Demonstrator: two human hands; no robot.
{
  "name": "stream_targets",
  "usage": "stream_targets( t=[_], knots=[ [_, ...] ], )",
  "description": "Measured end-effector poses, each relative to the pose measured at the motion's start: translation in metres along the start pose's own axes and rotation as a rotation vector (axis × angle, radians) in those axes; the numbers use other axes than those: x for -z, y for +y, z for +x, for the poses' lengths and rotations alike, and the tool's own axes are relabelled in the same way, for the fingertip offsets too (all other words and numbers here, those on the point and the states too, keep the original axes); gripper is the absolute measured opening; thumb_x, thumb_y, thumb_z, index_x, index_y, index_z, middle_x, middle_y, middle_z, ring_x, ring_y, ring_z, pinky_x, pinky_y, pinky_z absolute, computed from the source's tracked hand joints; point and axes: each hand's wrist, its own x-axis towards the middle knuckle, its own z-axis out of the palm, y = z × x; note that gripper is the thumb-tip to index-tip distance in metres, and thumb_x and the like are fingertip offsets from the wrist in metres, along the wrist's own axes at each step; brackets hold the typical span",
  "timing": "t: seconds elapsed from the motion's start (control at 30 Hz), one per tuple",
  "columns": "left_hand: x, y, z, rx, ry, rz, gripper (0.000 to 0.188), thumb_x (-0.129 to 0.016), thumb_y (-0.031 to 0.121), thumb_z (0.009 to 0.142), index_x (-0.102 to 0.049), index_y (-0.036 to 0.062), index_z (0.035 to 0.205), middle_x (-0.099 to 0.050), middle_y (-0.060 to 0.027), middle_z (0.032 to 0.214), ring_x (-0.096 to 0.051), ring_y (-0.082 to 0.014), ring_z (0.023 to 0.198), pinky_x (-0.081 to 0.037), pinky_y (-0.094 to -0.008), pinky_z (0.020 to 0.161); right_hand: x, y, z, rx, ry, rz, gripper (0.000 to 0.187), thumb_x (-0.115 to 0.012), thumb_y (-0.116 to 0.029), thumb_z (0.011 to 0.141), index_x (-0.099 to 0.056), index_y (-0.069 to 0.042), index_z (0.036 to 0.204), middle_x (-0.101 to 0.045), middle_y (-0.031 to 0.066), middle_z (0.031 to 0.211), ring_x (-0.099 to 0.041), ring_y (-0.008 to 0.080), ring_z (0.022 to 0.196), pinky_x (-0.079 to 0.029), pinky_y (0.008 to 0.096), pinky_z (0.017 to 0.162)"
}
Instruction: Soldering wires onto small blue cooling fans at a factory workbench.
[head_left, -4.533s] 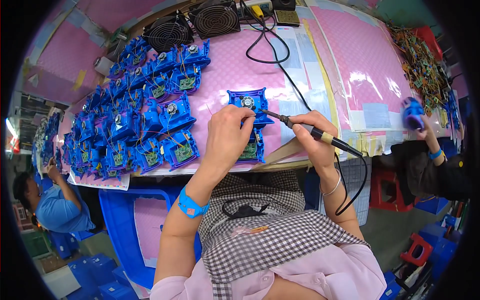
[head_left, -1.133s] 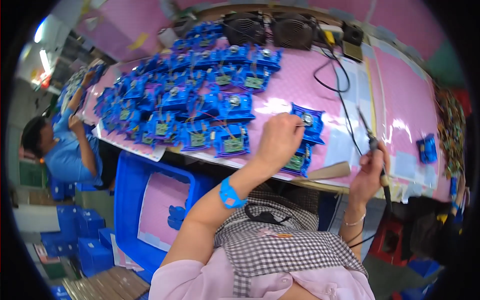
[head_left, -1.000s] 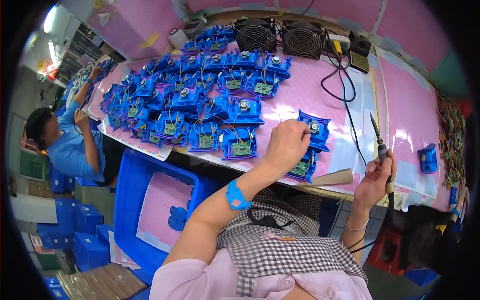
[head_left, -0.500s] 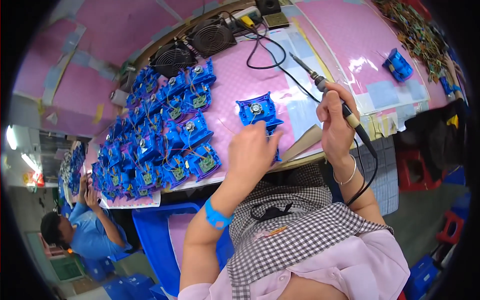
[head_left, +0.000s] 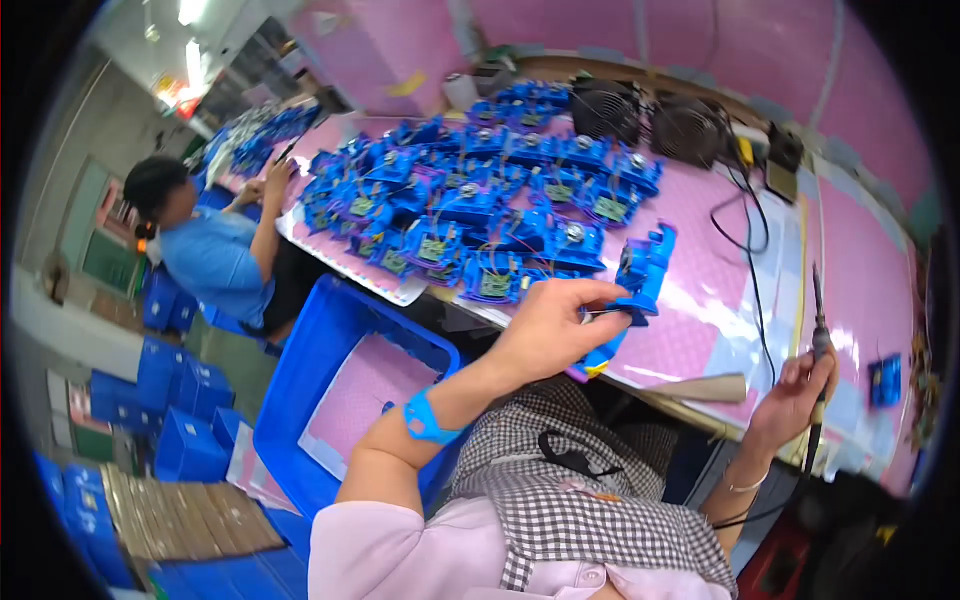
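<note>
My left hand (head_left: 560,328) pinches the edge of a blue plastic housing (head_left: 650,268), which is tilted up on its side at the table's front edge. Part of it hangs below my fingers, with a small yellow spot there. A soldering iron (head_left: 821,338) is in my closed right hand (head_left: 793,398), its tip pointing up and away from the housing. Left of the held piece stand rows of similar blue housings (head_left: 465,200), many with green circuit boards, thin wires and round silver parts.
Two black fans (head_left: 688,130) stand at the back, beside black cables. A blue bin (head_left: 290,400) sits below the table edge at left. Another person (head_left: 215,250) in a blue shirt works farther left. One blue housing (head_left: 885,380) lies at far right, and a beige strip (head_left: 705,388) nearby.
The view has swung to the left. The housing that lay face up under my left hand is now gripped and tilted on its side. My right hand still holds the soldering iron.
</note>
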Motion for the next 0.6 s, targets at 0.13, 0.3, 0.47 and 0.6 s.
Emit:
stream_targets(
  t=[0.13,0.3,0.47,0.6],
  knots=[
    [0.053,0.008,-0.028,0.142,0.004,-0.545,0.026,-0.067,0.01,0.084,-0.067,-0.0005,0.108,-0.068,-0.0022,0.087,-0.06,-0.0066,0.074,-0.049,-0.0217,0.067,-0.001,0.001,0.003,-0.036,-0.052,0.065,0.023,-0.048,-0.019,0.1,-0.055,-0.001,0.113,-0.043,-0.0005,0.075,-0.037,0.0065,0.064,-0.034,0.0215,0.056],
    [0.139,0.001,-0.063,0.019,0.422,-0.23,0.022,-0.065,0.012,0.086,-0.068,-0.0019,0.102,-0.068,-0.005,0.088,-0.062,-0.0083,0.075,-0.05,-0.0245,0.07,0.002,0.0,0.013,-0.136,-0.119,0.189,0.025,-0.047,-0.021,0.1,-0.052,-0.002,0.116,-0.039,-0.0007,0.074,-0.034,0.0069,0.063,-0.031,0.0216,0.054],
    [0.257,-0.058,-0.094,-0.183,1.097,1.08,0.02,-0.063,0.007,0.081,-0.069,0.0039,0.1,-0.065,-0.0206,0.083,-0.065,-0.0301,0.075,-0.05,-0.0377,0.069,-0.021,-0.001,0.018,-0.19,-0.122,0.193,0.03,-0.047,-0.02,0.1,-0.051,0.001,0.122,-0.038,0.0002,0.075,-0.032,0.0079,0.061,-0.031,0.0218,0.054],
    [0.348,-0.142,-0.132,0.012,1.156,1.311,0.018,-0.063,0.012,0.083,-0.069,0.0065,0.099,-0.065,-0.019,0.083,-0.062,-0.0365,0.081,-0.049,-0.0442,0.071,-0.033,-0.001,0.027,-0.239,-0.171,0.231,0.027,-0.052,-0.019,0.098,-0.053,0.0,0.117,-0.037,-0.0012,0.073,-0.032,0.0084,0.061,-0.03,0.0231,0.056]
  ],
)
